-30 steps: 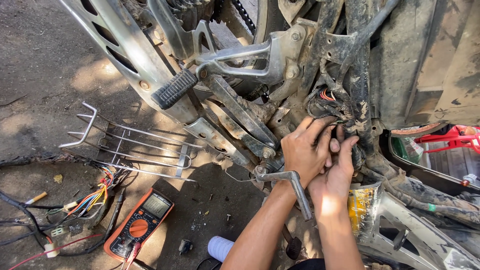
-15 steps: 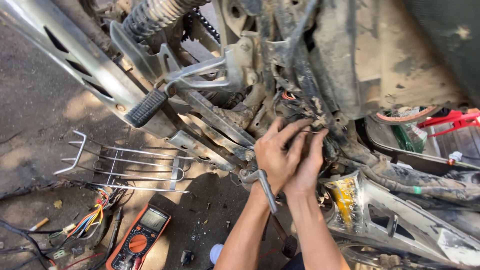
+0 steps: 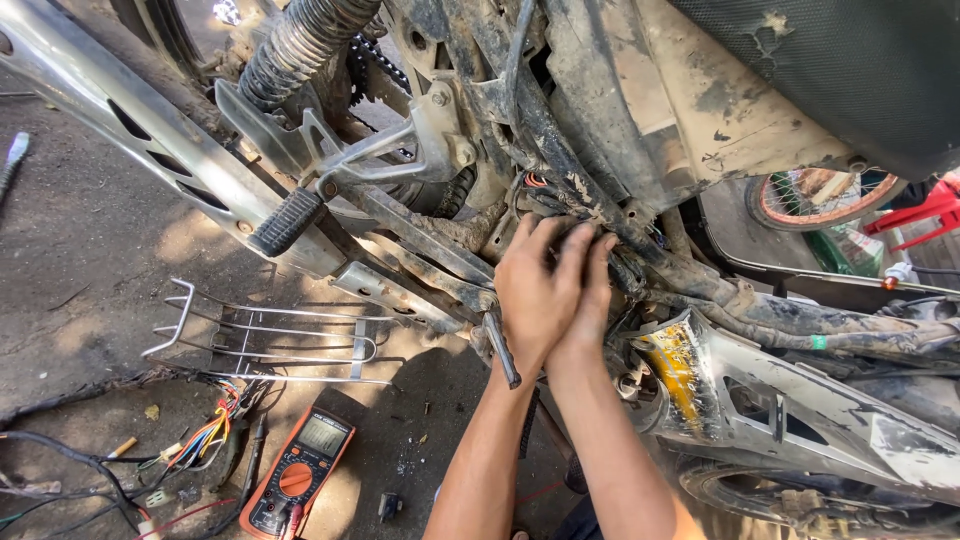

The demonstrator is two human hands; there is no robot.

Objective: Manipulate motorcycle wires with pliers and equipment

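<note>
Left hand (image 3: 535, 290): lies flat with fingers spread against the dirty motorcycle frame (image 3: 600, 170), fingertips on the bundle of wires (image 3: 548, 192) with red and orange ends; whether it grips anything cannot be told.
Right hand (image 3: 592, 290): pressed close beside the left hand, fingers curled up into the same spot on the frame; what it grasps, if anything, is hidden.
Wires: tucked in the frame just above both hands' fingertips.
Metal lever (image 3: 500, 350): a dark bar hanging off the frame just beside the left wrist, on its left.
Footpeg (image 3: 287, 222): black ribbed rubber, left of the hands and below the frame's silver bracket.
Shock spring (image 3: 300, 40): coiled, at the top, up and left of the frame.
Yellow-stained panel (image 3: 680, 375): right of the right forearm, under the frame.
Wire rack (image 3: 265, 340): silver, lying on the ground left of the frame and below the footpeg.
Multimeter (image 3: 300, 475): orange and black, on the ground below the rack.
Loose coloured wiring (image 3: 205, 440): on the ground just left of the multimeter.
Spoked wheel (image 3: 820, 195): far right, behind the frame.
</note>
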